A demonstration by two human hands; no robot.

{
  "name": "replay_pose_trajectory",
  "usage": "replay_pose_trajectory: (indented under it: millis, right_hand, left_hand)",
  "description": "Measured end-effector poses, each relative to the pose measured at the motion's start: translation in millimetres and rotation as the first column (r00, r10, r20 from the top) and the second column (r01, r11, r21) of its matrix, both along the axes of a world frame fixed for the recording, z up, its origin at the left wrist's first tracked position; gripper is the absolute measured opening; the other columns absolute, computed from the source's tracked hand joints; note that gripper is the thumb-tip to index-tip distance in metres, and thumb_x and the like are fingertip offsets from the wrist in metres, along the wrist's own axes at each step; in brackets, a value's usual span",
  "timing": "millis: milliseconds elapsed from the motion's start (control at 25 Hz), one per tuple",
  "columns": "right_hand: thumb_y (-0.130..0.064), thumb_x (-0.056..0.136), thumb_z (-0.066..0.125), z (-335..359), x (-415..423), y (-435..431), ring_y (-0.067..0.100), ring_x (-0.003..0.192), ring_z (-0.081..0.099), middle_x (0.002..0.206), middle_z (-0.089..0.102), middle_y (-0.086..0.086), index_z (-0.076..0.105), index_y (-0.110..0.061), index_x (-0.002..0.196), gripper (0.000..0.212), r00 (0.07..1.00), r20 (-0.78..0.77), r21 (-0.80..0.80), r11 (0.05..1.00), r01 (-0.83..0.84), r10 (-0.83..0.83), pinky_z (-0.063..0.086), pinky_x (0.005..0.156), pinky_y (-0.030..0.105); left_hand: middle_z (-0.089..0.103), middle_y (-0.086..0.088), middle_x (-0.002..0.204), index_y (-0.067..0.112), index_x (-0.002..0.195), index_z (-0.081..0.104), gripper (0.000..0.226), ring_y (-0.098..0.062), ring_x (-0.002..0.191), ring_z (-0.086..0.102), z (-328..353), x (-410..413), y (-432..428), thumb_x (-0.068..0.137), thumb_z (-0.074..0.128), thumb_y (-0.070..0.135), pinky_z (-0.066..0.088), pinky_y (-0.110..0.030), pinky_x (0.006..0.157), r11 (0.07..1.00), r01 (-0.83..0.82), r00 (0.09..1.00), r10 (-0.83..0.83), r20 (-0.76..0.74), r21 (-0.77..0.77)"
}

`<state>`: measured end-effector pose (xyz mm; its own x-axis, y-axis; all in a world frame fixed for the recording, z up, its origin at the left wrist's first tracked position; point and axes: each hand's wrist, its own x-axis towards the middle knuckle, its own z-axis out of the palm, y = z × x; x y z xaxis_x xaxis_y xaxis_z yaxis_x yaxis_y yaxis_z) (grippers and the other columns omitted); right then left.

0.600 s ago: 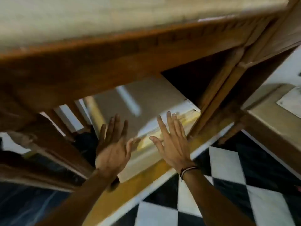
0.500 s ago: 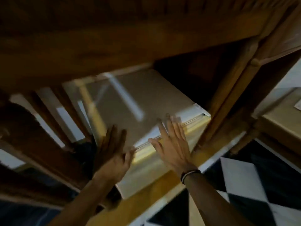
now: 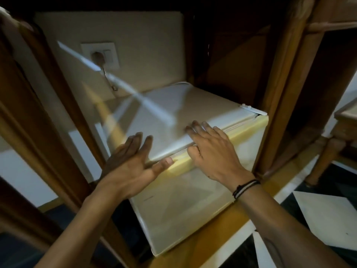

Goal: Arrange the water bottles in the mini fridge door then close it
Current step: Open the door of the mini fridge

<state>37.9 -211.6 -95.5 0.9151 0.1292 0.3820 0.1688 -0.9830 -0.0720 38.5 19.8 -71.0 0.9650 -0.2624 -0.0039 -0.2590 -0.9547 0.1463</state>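
A white mini fridge [image 3: 179, 111] stands under a wooden desk, its door [image 3: 193, 206] closed and facing me. My left hand [image 3: 131, 163] lies flat at the fridge's front left corner, with the thumb on the top edge of the door. My right hand [image 3: 210, 149] rests on the front edge of the fridge top, fingers spread over the seam above the door. Neither hand holds anything. No water bottles are in view.
Wooden desk legs [image 3: 280, 93] frame the fridge on both sides. A wall socket [image 3: 100, 55] with a plugged cord sits on the wall behind. Black and white floor tiles [image 3: 324, 219] lie at the right, along with a wooden furniture leg [image 3: 324, 161].
The view has dropped below the desk top and moved closer to the fridge. Both hands have come down from the air onto the fridge's front top edge.
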Motion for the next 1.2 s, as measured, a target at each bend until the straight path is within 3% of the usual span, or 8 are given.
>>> replay_pose_trajectory:
  millis: [160, 280, 400, 560, 720, 920, 1080, 1200]
  right_hand:
    - [-0.04, 0.097, 0.016, 6, -30, -17, 0.014, 0.159, 0.015, 0.172, 0.021, -0.007, 0.029, -0.034, 0.162, 0.067, 0.99, -0.116, 0.046, 0.996, -0.08, 0.085, 0.017, 0.126, 0.035]
    - [-0.041, 0.105, 0.015, 14, -63, -48, 0.008, 0.16, 0.002, 0.173, 0.009, -0.012, 0.026, -0.043, 0.161, 0.057, 0.957, -0.272, 0.03, 0.995, -0.096, 0.101, 0.002, 0.124, 0.028]
    - [-0.042, 0.109, 0.02, 28, -91, -74, 0.009, 0.16, -0.008, 0.173, 0.004, -0.011, 0.024, -0.045, 0.161, 0.052, 0.898, -0.439, -0.013, 1.0, -0.007, 0.0, -0.006, 0.125, 0.032]
    - [-0.045, 0.108, 0.026, 44, -123, -101, 0.016, 0.16, -0.011, 0.174, -0.007, 0.0, 0.033, -0.035, 0.16, 0.054, 0.807, -0.557, -0.094, 0.981, 0.17, -0.193, 0.003, 0.129, 0.039]
    - [-0.044, 0.105, 0.039, 47, -142, -129, 0.02, 0.161, -0.002, 0.174, -0.006, 0.004, 0.038, -0.029, 0.159, 0.056, 0.784, -0.536, -0.214, 0.948, 0.233, -0.314, 0.015, 0.129, 0.038]
    - [-0.042, 0.1, 0.052, 34, -154, -162, 0.02, 0.161, 0.001, 0.174, -0.007, -0.001, 0.041, -0.029, 0.158, 0.061, 0.816, -0.411, -0.329, 0.901, 0.284, -0.407, 0.023, 0.127, 0.043]
    - [-0.041, 0.098, 0.057, 23, -160, -178, 0.019, 0.161, 0.002, 0.175, -0.004, -0.001, 0.047, -0.031, 0.154, 0.057, 0.848, -0.344, -0.333, 0.897, 0.292, -0.404, 0.018, 0.126, 0.05]
    - [-0.038, 0.096, 0.058, 16, -156, -175, 0.026, 0.16, 0.009, 0.174, 0.006, 0.007, 0.051, -0.029, 0.15, 0.056, 0.83, -0.272, -0.446, 0.828, 0.339, -0.487, 0.014, 0.124, 0.056]
  left_hand:
    - [-0.008, 0.011, 0.183, 0.038, 0.177, 0.006, 0.103, -0.01, 0.169, -0.006, -15, 2, 2, 0.091, 0.0, 0.093, 0.002, -0.036, 0.133, 0.998, 0.01, 0.995, -0.004, 0.095, -0.062]
    - [0.023, 0.003, 0.18, 0.032, 0.174, 0.026, 0.082, -0.019, 0.165, 0.026, -29, -8, 0, 0.107, 0.004, 0.073, 0.024, -0.041, 0.13, 0.999, -0.004, 0.94, -0.012, 0.342, 0.048]
    - [0.049, -0.004, 0.163, 0.021, 0.162, 0.047, 0.072, -0.022, 0.15, 0.049, -37, -17, -1, 0.111, 0.01, 0.057, 0.04, -0.04, 0.12, 0.994, -0.038, 0.885, -0.013, 0.466, 0.099]
    - [0.056, -0.007, 0.147, 0.014, 0.146, 0.058, 0.062, -0.024, 0.136, 0.056, -39, -12, 2, 0.114, 0.017, 0.048, 0.046, -0.04, 0.109, 0.991, -0.035, 0.871, -0.033, 0.49, 0.13]
    - [0.06, -0.004, 0.136, 0.02, 0.134, 0.063, 0.052, -0.021, 0.126, 0.062, -26, 3, -1, 0.111, 0.022, 0.044, 0.054, -0.041, 0.098, 0.993, -0.054, 0.912, 0.006, 0.411, 0.105]
    - [0.055, -0.01, 0.134, 0.017, 0.129, 0.058, 0.042, -0.026, 0.122, 0.058, -19, 29, -1, 0.113, 0.025, 0.038, 0.047, -0.041, 0.099, 0.999, 0.017, 0.93, -0.03, 0.367, 0.037]
    - [0.058, -0.011, 0.124, 0.016, 0.118, 0.058, 0.037, -0.03, 0.114, 0.06, -24, 27, -6, 0.112, 0.028, 0.037, 0.038, -0.04, 0.081, 1.0, 0.001, 0.898, -0.008, 0.44, 0.016]
    - [0.062, -0.014, 0.117, 0.012, 0.113, 0.063, 0.037, -0.034, 0.111, 0.063, -16, 20, -9, 0.11, 0.033, 0.033, 0.034, -0.037, 0.075, 1.0, 0.002, 0.872, -0.013, 0.489, 0.023]
